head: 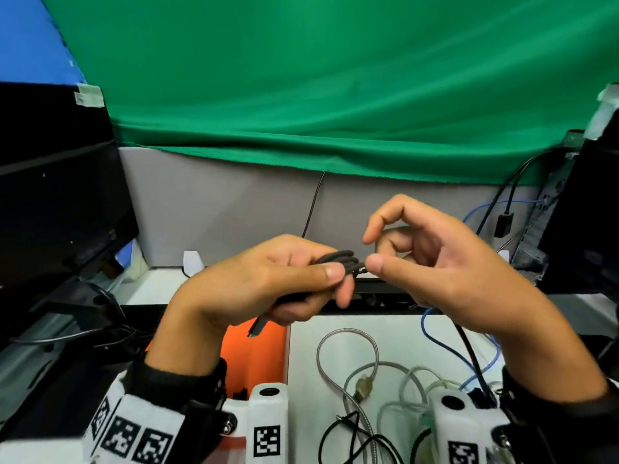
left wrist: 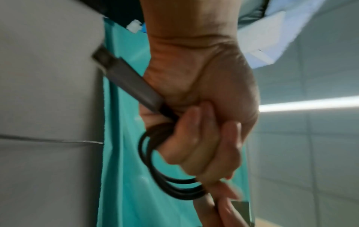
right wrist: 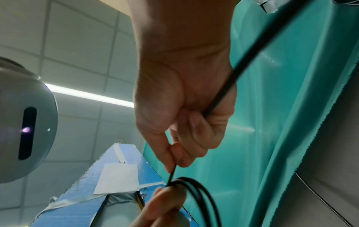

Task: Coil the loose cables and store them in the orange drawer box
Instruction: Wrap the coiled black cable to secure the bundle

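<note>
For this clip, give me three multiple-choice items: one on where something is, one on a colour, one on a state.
1. Where is the orange drawer box?
A. Below the left hand
B. On the black monitor
C. Behind the green cloth

2. What colour is the cable being coiled?
A. Blue
B. Silver
C. Black

3. What is the right hand doing?
A. Resting flat on the desk
B. Pinching the black cable's free strand
C. Holding a plug

Answers: 1 A, orange shows under the left hand in the head view. 2 C, the loops are black. 3 B, thumb and finger pinch the strand beside the coil.
</note>
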`<state>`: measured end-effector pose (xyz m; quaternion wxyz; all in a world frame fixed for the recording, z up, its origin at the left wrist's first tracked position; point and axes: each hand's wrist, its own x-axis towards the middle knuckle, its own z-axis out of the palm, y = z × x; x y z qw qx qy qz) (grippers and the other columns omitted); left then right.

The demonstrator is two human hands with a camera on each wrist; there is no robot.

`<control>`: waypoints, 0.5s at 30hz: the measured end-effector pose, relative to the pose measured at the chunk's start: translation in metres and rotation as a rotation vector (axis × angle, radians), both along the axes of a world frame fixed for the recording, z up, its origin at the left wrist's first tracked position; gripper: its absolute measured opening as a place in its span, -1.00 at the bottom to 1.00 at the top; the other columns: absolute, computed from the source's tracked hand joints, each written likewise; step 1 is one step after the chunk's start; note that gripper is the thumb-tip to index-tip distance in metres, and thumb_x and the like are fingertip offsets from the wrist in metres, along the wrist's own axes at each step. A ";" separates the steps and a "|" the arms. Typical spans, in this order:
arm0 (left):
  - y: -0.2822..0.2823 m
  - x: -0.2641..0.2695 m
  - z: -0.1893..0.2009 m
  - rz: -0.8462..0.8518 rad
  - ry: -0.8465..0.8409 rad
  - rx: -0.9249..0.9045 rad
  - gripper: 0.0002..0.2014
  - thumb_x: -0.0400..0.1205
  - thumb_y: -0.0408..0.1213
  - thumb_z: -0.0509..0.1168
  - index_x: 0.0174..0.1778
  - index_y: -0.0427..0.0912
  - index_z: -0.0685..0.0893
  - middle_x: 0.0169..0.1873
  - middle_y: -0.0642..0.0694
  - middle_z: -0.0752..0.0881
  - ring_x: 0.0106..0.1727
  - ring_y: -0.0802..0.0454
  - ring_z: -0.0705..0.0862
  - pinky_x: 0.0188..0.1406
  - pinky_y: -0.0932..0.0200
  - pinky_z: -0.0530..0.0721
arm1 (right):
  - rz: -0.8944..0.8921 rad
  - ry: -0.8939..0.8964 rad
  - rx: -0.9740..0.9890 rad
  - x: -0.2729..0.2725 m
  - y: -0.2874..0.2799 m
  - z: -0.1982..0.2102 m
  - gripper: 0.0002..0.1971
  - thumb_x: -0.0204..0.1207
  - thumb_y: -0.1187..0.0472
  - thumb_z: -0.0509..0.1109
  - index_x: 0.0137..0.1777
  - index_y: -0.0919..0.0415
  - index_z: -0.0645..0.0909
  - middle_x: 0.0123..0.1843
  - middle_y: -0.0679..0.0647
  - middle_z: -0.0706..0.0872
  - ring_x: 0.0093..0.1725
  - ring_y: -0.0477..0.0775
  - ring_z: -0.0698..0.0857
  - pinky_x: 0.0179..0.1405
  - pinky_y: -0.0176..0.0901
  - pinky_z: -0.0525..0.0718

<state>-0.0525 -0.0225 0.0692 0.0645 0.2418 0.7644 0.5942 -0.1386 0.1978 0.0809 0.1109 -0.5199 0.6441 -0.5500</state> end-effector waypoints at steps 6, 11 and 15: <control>0.010 -0.010 -0.007 -0.160 -0.028 0.576 -0.80 0.75 -0.17 0.25 -0.10 -0.22 0.62 -0.69 0.05 0.29 -0.74 0.20 0.51 -0.46 0.14 0.72 | 0.086 -0.223 -0.039 -0.005 -0.014 -0.006 -0.83 0.57 -0.05 0.36 -0.04 0.02 0.53 -0.49 -0.03 0.26 -0.59 -0.06 0.12 -0.62 -0.38 0.10; -0.006 -0.017 0.003 -0.207 0.026 1.038 -0.73 0.84 -0.27 0.05 0.15 -0.38 0.58 -0.55 -0.01 0.33 -0.51 -0.03 0.69 -0.05 -0.02 0.76 | -0.069 -0.052 0.050 -0.032 -0.035 -0.028 -0.67 0.71 -0.07 0.15 -0.11 0.13 0.57 -0.46 -0.04 0.32 -0.57 -0.07 0.22 -0.67 -0.28 0.21; -0.016 -0.014 0.011 0.013 0.113 1.243 -0.50 0.89 -0.23 -0.14 0.51 -0.61 0.37 -0.45 -0.20 0.51 -0.23 -0.24 0.79 0.19 -0.20 0.73 | -0.246 0.185 0.178 -0.041 -0.048 -0.050 -0.72 0.81 0.01 0.13 -0.01 0.02 0.63 -0.45 -0.17 0.48 -0.46 -0.19 0.41 -0.45 -0.29 0.40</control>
